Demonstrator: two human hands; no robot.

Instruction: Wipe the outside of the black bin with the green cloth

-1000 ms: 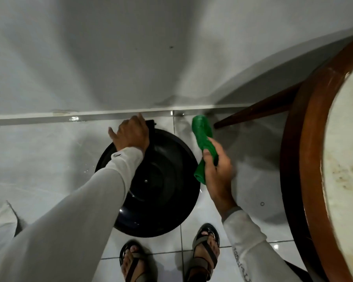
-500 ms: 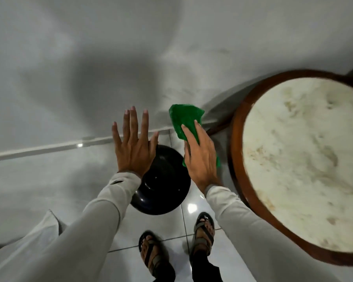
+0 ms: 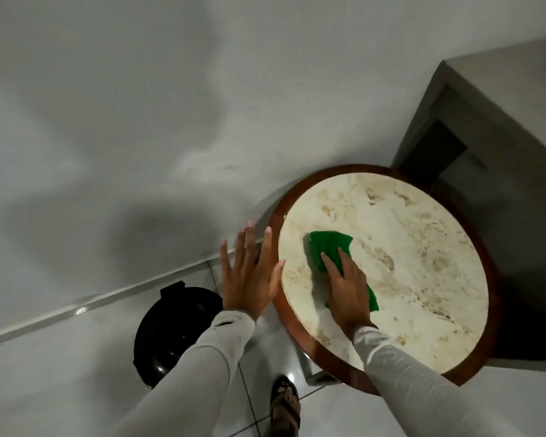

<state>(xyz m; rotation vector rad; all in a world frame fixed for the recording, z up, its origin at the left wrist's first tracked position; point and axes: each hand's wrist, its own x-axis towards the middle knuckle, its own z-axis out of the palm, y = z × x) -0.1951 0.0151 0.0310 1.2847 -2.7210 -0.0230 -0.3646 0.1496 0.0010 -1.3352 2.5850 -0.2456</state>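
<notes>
Your right hand (image 3: 349, 291) presses the green cloth (image 3: 328, 247) flat; the black bin (image 3: 174, 329) lies lower-left of it (nearer your open, empty left hand (image 3: 248, 279)).

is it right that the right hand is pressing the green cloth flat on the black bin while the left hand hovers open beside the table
Not quite. The head view shows the right hand pressing the green cloth flat on the round marble-topped table, not on the black bin, which stands on the floor to the left. The rest holds: the left hand hovers open beside the table.
</notes>
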